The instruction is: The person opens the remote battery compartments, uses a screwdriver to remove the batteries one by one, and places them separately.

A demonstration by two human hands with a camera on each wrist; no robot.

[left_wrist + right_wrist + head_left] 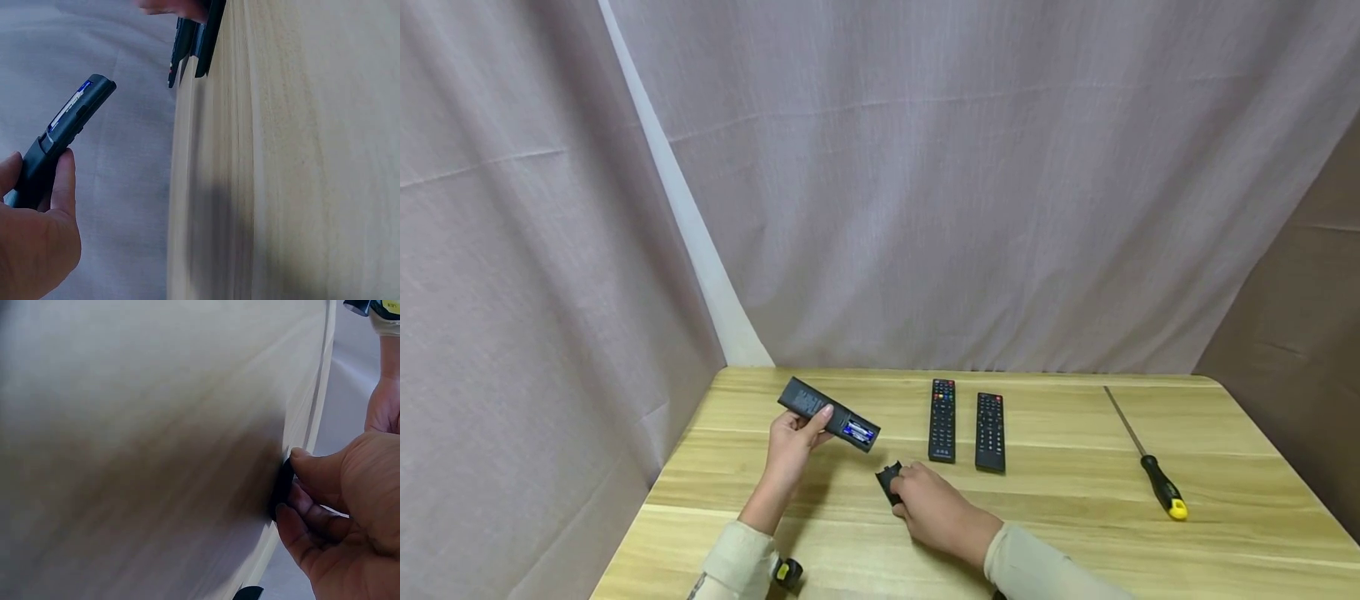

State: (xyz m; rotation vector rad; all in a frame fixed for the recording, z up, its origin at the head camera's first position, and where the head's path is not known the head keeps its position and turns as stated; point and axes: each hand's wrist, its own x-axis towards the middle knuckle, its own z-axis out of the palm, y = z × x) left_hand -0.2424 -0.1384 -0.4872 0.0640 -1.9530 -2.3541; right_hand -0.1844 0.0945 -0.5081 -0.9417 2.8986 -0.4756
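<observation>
My left hand (792, 447) grips a black remote control (805, 400) above the table, its back turned up. The battery compartment at its right end lies uncovered, with blue-and-white batteries (858, 431) inside. In the left wrist view, thumb and fingers hold the same remote (56, 134) by its sides. To the right and nearer, my right hand (936, 508) pinches a small black battery cover (889, 481) low over the table. The right wrist view shows the cover (282, 490) edge-on between thumb and fingers; whether it touches the wood I cannot tell.
Two more black remotes, one with coloured buttons (942, 421) and a shorter one (990, 432), lie face up beyond my right hand. A screwdriver (1157, 475) with a black-and-yellow handle lies at the right. The wooden table (1060, 492) ends at a grey curtain (962, 208).
</observation>
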